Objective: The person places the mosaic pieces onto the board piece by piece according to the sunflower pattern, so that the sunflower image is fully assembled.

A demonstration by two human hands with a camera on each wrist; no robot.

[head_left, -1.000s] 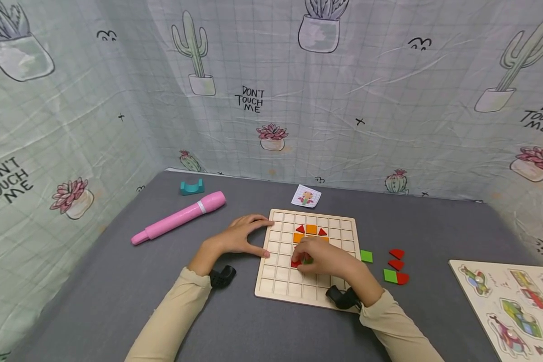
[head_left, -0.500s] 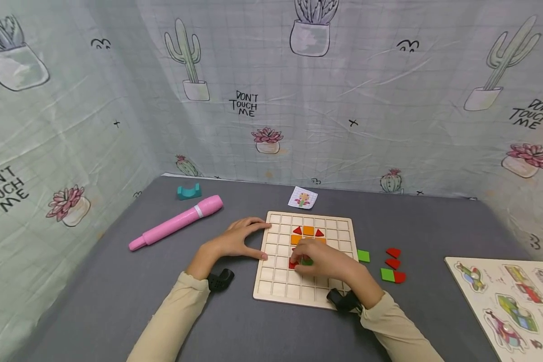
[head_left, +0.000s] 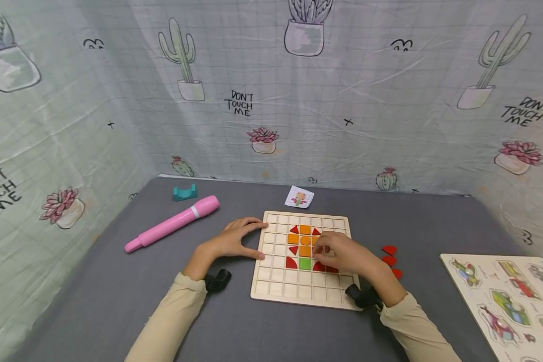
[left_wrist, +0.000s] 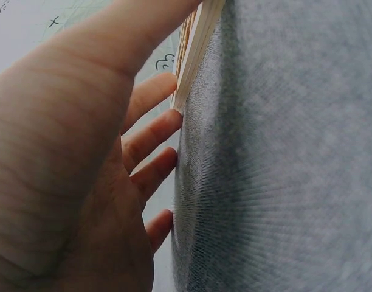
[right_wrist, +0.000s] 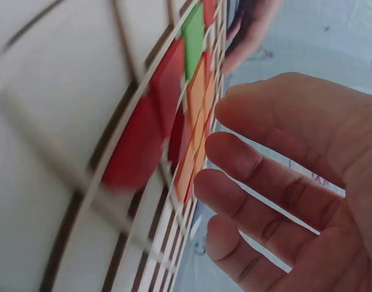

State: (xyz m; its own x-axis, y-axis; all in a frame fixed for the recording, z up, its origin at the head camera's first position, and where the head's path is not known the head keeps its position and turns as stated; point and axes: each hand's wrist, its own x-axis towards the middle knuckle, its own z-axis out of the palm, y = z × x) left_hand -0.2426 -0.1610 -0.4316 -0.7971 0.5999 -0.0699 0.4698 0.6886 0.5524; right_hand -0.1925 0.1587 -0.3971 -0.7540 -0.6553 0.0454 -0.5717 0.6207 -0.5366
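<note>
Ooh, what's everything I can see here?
Grid board: 1, pale wood, mid-table
Red pieces: 6+, red, on it
Orange pieces: 5+, orange, on it
Green square: 1 visible, green, on it
Loose pieces: 3 visible, red, right of it
Picture card: 1, white, beyond it
Stick: 1, pink, left
Small stand: 1, teal, far left
Picture board: 1, pale, far right
Table: 1, grey, underneath
Backdrop: 1, pale, behind
Wrist devices: 2, black, on wrists
Sleeves: 2, beige, forearms
Left hand: 1, bare, touching grid board's left edge
Right hand: 1, bare, over pieces
</note>
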